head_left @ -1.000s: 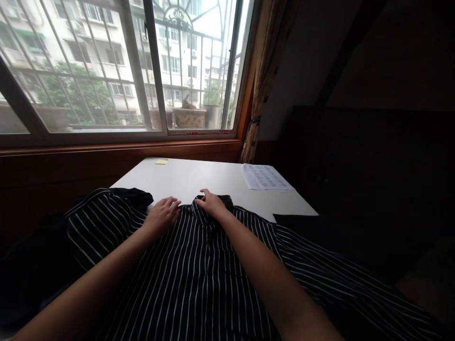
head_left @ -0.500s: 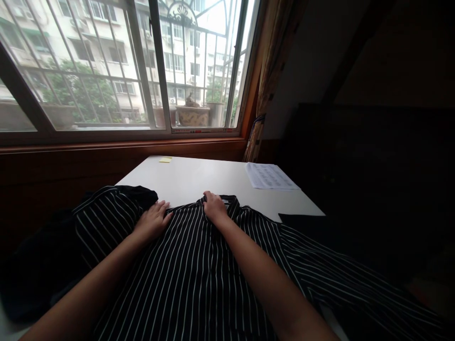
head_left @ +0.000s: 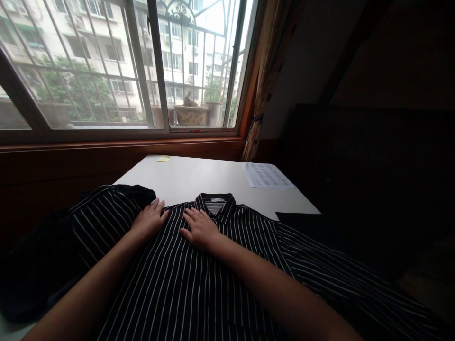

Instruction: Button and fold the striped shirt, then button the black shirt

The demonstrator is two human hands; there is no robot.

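Note:
A black shirt [head_left: 199,289] with white stripes lies spread front up on a white table [head_left: 192,175]. Its collar [head_left: 225,208] points to the window, with a pale label inside the neck. My left hand [head_left: 149,219] rests flat on the shirt's left shoulder, fingers spread, beside a bunched striped garment [head_left: 106,213]. Just below the collar, my right hand [head_left: 201,229] lies on the shirt front with its fingers stretched out. One sleeve [head_left: 327,260] reaches out to the right. Where the bunched striped cloth joins the shirt, if it does, is hidden by my left hand.
Printed sheets [head_left: 268,175] lie at the table's back right, and a yellow sticky note [head_left: 163,159] at its back left. A dark flat item [head_left: 296,219] shows beyond the right sleeve. Behind the table are a barred window and a curtain [head_left: 254,137].
My right hand has let go of the collar and moved down and left onto the shirt front, uncovering the neck opening. My left hand stays at the shoulder.

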